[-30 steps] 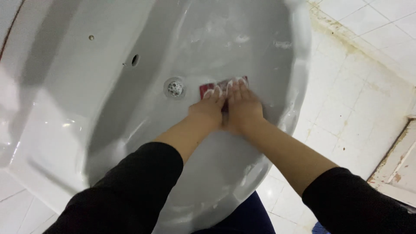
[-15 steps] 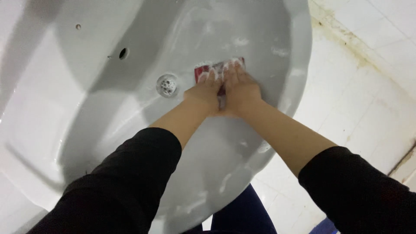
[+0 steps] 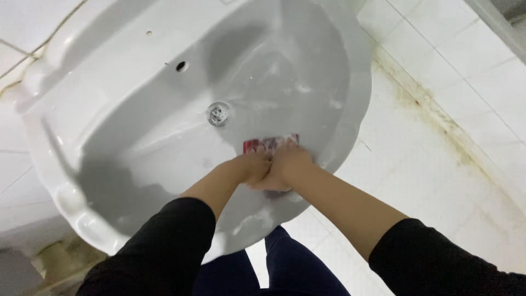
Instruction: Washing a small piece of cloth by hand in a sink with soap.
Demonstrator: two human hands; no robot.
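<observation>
The red scrubbing pad (image 3: 271,144) lay pressed flat against the inner wall of the washbasin (image 3: 109,82), on the side of the bowl nearest the person, with both hands bearing down on it. The left hand (image 3: 255,167) was curled with its fingers folded onto the near edge of the pad, and the right hand (image 3: 287,164) sat tight against it, fingers bent over the same edge, so the two hands touched each other and together covered the pad's lower part. Only the far strip of the pad showed, streaked with white foam. Black sleeves (image 3: 159,246) covered both forearms up to short of the wrists. Further into the washbasin from the pad, the round metal drain (image 3: 218,113) sat at the bottom of the bowl, well apart from the hands. Beyond the drain, a small overflow hole (image 3: 180,66) opened in the back wall. Soapy smears marked the bowl past the pad. Outside the washbasin's rim lay the white tiled floor (image 3: 438,137), with brown staining along its joints.
</observation>
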